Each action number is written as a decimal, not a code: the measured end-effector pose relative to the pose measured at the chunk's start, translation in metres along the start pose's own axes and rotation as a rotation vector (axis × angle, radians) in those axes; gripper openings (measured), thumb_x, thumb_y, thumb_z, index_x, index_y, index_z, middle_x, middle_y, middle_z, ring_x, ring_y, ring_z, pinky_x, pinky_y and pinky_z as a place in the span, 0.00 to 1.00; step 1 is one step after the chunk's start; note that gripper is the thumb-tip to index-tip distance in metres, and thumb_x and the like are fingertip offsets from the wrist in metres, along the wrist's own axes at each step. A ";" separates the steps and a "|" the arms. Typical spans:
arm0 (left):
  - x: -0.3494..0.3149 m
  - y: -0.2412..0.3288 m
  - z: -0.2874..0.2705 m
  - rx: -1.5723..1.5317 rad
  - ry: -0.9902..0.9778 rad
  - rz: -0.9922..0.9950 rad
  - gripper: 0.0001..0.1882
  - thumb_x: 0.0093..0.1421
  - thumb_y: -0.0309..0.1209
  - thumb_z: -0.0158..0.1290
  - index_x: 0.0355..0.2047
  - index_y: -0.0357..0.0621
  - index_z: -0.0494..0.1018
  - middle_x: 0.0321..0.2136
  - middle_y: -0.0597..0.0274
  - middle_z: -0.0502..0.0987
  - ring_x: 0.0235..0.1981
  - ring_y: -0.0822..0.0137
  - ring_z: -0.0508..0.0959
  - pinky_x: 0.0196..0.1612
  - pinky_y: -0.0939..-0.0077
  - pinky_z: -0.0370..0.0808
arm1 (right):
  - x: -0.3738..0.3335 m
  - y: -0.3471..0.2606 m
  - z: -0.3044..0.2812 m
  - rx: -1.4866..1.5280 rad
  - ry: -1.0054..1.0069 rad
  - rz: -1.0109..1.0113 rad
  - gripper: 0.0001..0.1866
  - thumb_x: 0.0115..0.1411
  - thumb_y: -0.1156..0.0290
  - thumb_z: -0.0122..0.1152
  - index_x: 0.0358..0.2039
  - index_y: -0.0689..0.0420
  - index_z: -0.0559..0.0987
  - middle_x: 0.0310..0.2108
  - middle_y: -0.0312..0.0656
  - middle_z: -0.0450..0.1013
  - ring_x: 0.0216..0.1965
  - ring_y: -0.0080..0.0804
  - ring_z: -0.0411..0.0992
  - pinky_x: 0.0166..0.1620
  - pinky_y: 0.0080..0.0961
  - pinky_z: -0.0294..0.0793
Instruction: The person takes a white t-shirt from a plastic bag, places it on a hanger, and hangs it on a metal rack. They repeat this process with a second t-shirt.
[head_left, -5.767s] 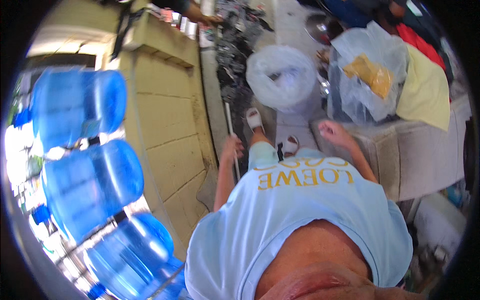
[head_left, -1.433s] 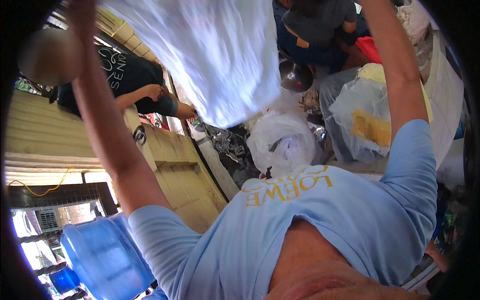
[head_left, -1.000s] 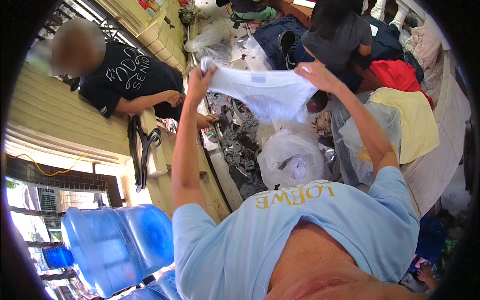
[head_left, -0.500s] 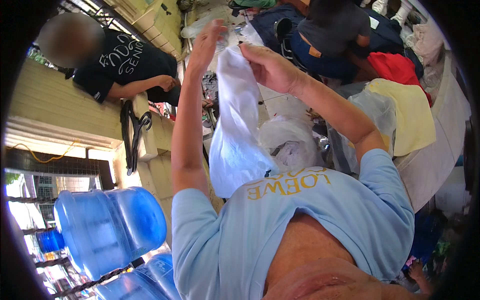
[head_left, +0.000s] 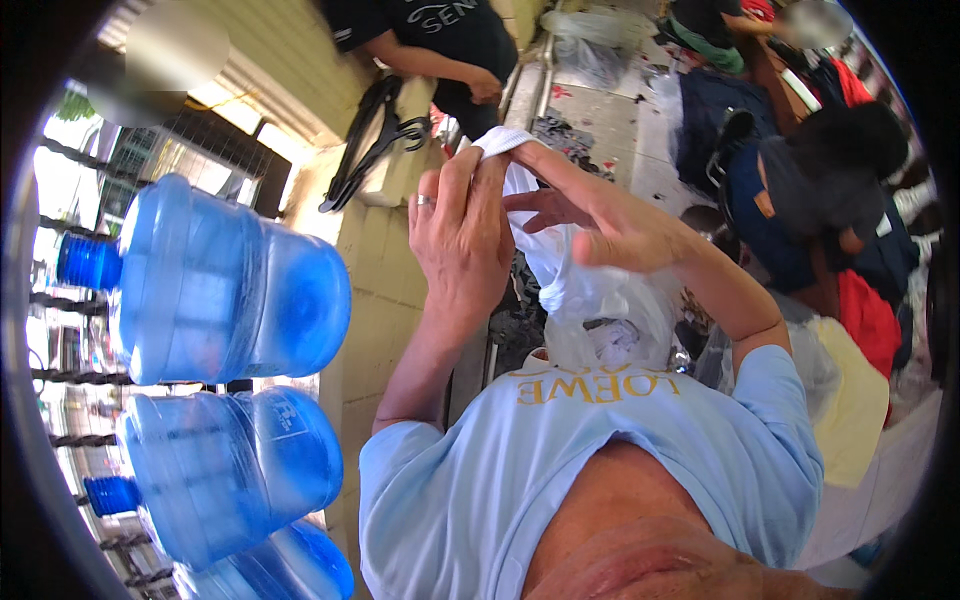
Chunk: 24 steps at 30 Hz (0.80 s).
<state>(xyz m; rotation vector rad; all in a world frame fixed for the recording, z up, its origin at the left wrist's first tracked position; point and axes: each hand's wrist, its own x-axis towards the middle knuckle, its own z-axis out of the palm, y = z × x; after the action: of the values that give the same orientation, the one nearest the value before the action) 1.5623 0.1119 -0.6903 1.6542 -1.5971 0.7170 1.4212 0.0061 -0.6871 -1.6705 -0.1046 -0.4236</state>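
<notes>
The cloth [head_left: 546, 256] hung between our left fingers [head_left: 455, 188], whose grip we couldn't tell, and our right fingers [head_left: 552, 170], spread apart. It seemed light and soft, best pinched along its edge.

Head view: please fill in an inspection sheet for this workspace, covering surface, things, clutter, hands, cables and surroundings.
Surface: pale floor, tiled.
Things: white cloth, hanging bunched; clear plastic bag below it in the picture.
Clutter: dark scraps on the floor; yellow cloth and red cloth at right.
Hands: left hand and right hand at the white cloth's upper end; grip partly hidden.
Cables: nothing clearly seen.
Surroundings: blue jugs at left, black hangers ahead, people nearby.
</notes>
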 end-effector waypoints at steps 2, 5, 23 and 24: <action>-0.001 -0.014 -0.007 -0.084 0.145 0.018 0.15 0.48 0.17 0.53 0.38 0.39 0.76 0.39 0.50 0.74 0.40 0.53 0.75 0.41 0.65 0.73 | 0.016 0.000 0.000 -0.060 -0.055 -0.064 0.59 0.47 0.31 0.56 0.64 0.64 0.48 0.59 0.50 0.56 0.53 0.38 0.67 0.50 0.31 0.69; -0.006 -0.025 -0.007 -0.094 0.387 0.019 0.18 0.43 0.17 0.57 0.37 0.39 0.77 0.34 0.53 0.74 0.29 0.59 0.76 0.30 0.70 0.72 | 0.051 -0.011 -0.023 -0.031 -0.282 -0.044 0.47 0.51 0.38 0.58 0.56 0.66 0.63 0.49 0.49 0.68 0.45 0.32 0.73 0.44 0.26 0.73; -0.057 -0.087 -0.024 -0.564 0.354 0.362 0.06 0.39 0.23 0.56 0.21 0.38 0.71 0.34 0.49 0.74 0.24 0.58 0.72 0.24 0.72 0.71 | 0.320 0.276 -0.054 -1.430 -0.269 -0.380 0.17 0.51 0.67 0.61 0.43 0.51 0.74 0.40 0.38 0.71 0.46 0.39 0.67 0.48 0.39 0.64; -0.061 -0.088 -0.026 -0.567 0.343 0.356 0.05 0.43 0.22 0.55 0.21 0.38 0.69 0.35 0.48 0.74 0.24 0.59 0.72 0.23 0.73 0.71 | 0.319 0.271 -0.052 -1.425 -0.262 -0.373 0.16 0.50 0.67 0.61 0.41 0.51 0.75 0.39 0.38 0.71 0.45 0.39 0.67 0.48 0.38 0.64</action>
<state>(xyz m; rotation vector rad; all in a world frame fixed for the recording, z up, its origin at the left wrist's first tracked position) 1.6473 0.1668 -0.7339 0.8064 -1.6550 0.6034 1.7894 -0.1410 -0.8309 -3.1364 -0.3704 -0.6082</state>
